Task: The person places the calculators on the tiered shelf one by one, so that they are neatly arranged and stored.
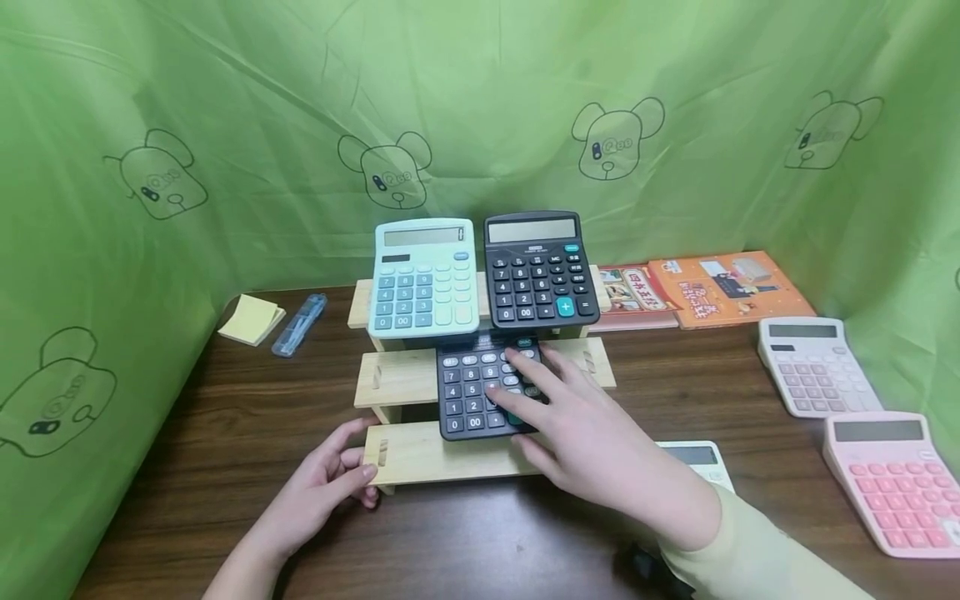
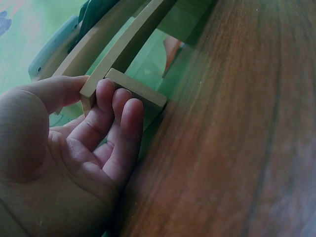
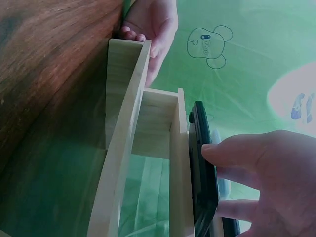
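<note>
A black calculator (image 1: 472, 400) leans on the middle step of a stepped wooden rack (image 1: 442, 454), its lower edge overhanging the lowest step. My right hand (image 1: 577, 417) lies over that calculator's right side, extended fingers touching its keys. In the right wrist view, the calculator (image 3: 201, 173) is edge-on, with a fingertip pressed to its face. My left hand (image 1: 318, 492) grips the left end of the lowest step. The left wrist view shows the thumb on the board end (image 2: 88, 96) and curled fingers below. On the top step stand a light blue calculator (image 1: 423, 279) and another black calculator (image 1: 540, 271).
Sticky notes (image 1: 251, 319) and a blue translucent object (image 1: 299, 325) lie left of the rack. To the right are an orange book (image 1: 727, 287), a red book (image 1: 637, 292), a white calculator (image 1: 813, 367), a pink calculator (image 1: 892, 483) and another partly hidden calculator (image 1: 701, 458).
</note>
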Motion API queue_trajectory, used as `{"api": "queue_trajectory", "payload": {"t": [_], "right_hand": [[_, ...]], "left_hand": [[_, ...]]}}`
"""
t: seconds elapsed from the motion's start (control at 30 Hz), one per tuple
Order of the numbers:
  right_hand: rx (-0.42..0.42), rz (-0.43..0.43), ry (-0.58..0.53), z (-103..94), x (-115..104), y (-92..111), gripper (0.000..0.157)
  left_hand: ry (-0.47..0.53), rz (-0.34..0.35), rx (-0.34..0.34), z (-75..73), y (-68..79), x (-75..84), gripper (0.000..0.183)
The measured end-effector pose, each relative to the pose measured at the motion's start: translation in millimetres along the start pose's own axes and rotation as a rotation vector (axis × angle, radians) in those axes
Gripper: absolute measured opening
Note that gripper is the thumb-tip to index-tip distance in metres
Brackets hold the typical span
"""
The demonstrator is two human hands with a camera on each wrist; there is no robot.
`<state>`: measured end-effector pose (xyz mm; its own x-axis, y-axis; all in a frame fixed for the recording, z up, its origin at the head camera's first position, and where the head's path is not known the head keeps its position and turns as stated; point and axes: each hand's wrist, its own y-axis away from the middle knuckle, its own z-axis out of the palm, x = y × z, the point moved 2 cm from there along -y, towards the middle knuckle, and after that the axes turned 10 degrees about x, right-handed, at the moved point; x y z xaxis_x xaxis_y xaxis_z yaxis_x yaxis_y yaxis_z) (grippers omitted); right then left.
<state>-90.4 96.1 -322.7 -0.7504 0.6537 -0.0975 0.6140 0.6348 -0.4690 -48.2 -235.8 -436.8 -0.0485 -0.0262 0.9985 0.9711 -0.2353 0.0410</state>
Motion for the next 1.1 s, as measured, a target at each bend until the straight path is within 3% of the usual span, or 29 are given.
{"api": "queue_trajectory", "payload": {"t": [0.33,1.1], "right_hand": [[0.022,-0.063,0.007,8.5,-4,-7,0.06],[0.072,-0.073,-0.077,21.8,-17,-28,0.052]], "left_hand": [[0.005,0.008,-0.022,1.4,0.2,2.2,0.056],[-0.026,-0.01,0.001,0.9,0.6,2.0,0.057]]}}
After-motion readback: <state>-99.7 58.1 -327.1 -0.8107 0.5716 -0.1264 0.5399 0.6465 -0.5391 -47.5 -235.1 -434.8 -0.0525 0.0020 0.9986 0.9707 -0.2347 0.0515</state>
